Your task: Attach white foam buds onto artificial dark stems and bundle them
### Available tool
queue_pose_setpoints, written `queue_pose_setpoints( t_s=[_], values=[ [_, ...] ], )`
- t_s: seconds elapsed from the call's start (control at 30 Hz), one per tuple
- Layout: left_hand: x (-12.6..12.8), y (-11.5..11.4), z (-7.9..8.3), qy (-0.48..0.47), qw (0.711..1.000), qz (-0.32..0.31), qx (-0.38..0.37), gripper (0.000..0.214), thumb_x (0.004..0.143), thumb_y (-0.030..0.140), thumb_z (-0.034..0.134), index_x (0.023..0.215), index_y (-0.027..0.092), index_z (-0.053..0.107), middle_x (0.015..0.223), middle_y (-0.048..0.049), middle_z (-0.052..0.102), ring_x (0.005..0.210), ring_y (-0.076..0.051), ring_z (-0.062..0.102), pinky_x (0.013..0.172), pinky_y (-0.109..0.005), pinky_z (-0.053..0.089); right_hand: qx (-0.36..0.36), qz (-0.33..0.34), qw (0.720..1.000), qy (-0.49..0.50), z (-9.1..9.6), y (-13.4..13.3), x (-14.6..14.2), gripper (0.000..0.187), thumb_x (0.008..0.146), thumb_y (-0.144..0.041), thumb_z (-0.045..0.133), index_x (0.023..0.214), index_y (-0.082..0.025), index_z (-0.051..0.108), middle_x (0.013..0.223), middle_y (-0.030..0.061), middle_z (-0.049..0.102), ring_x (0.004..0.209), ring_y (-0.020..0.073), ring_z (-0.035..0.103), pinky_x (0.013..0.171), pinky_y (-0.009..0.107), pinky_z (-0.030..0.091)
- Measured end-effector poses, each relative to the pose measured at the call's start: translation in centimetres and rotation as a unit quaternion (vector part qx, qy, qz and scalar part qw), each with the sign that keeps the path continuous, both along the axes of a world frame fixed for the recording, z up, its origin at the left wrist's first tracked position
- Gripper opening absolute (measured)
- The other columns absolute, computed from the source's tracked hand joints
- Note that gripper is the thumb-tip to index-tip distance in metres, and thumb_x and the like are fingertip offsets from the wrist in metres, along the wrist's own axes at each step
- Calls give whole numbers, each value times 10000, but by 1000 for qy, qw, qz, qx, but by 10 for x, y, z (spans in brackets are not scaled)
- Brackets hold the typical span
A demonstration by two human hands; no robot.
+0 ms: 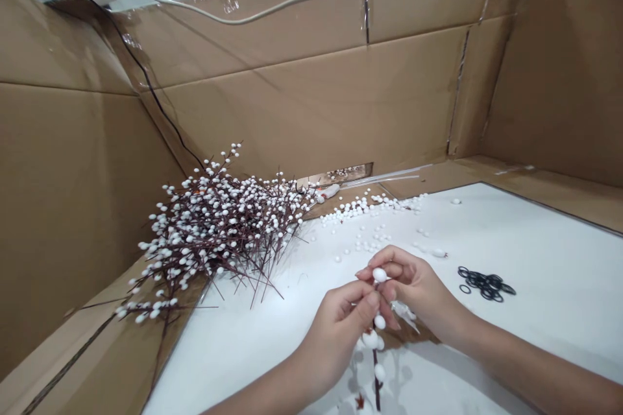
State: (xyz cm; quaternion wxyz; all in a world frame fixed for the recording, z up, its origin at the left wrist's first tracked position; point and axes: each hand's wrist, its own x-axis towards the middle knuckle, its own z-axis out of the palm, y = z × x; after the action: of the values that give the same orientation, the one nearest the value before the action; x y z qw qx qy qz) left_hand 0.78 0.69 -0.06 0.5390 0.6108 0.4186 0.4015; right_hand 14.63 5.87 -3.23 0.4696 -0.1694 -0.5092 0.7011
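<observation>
Upright between both hands stands a dark brown artificial berry stem (375, 363) with white oval berries along it. My left hand (343, 321) pinches the stem near its top between thumb and fingers. At the tip, a white berry (379, 275) sits between the fingertips of my right hand (409, 282), which are closed around it. More white berries (370, 339) hang on the stem below the hands. Behind my right hand lies a crumpled translucent white piece (405, 315) on a brown patch, partly hidden.
A big heap of berry branches (228, 220) lies at the left. Loose white berries (360, 204) are scattered along the far edge of the white board (535, 259). Black rubber rings (487, 284) are piled at the right. Cardboard walls (292, 104) enclose the table; a white cable (272, 10) hangs across them.
</observation>
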Motion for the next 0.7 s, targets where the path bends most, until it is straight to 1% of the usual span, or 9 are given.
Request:
queue_pose_setpoints(
  t_s=[0.07,0.13,0.3,0.4,0.53,0.7],
  values=[
    [0,0,0,0,1000,2,8,308,824,374,465,668,137,587,620,4,542,606,-101,441,594,-204,333,9,-7,1000,0,-2,1,1,274,673,-384,687,835,-183,595,827,35,696,433,77,572,476,219,475],
    [0,-1,1,3,1000,7,15,308,823,373,467,668,135,585,627,2,549,610,-100,440,596,-203,333,12,-16,1000,-3,-3,1,2,280,708,-418,647,856,-184,606,858,52,697,458,78,577,505,226,474],
    [0,-2,0,7,999,26,18,313,826,378,464,674,133,588,654,-4,580,619,-97,448,599,-197,335,14,-35,999,-16,-2,-1,1,269,687,-416,669,816,-188,605,854,51,701,551,112,616,562,240,479],
    [0,-2,-2,3,999,28,17,309,824,376,470,675,134,590,651,0,576,614,-94,455,601,-197,341,15,-36,999,-14,-3,-1,0,284,693,-437,656,810,-188,586,842,50,704,496,100,595,568,254,480],
    [0,-2,-3,-3,1000,18,10,299,822,370,475,680,135,591,657,0,585,597,-90,459,590,-200,345,31,-23,999,-4,-6,-1,-1,272,718,-436,633,813,-189,566,808,38,701,406,73,548,532,254,471],
    [0,-3,-2,9,1000,22,16,309,831,363,464,679,138,612,650,-2,596,611,-93,463,590,-195,344,46,-6,999,-1,-7,-1,-2,249,750,-421,604,818,-184,570,668,2,665,388,72,521,486,242,451]
  ],
)
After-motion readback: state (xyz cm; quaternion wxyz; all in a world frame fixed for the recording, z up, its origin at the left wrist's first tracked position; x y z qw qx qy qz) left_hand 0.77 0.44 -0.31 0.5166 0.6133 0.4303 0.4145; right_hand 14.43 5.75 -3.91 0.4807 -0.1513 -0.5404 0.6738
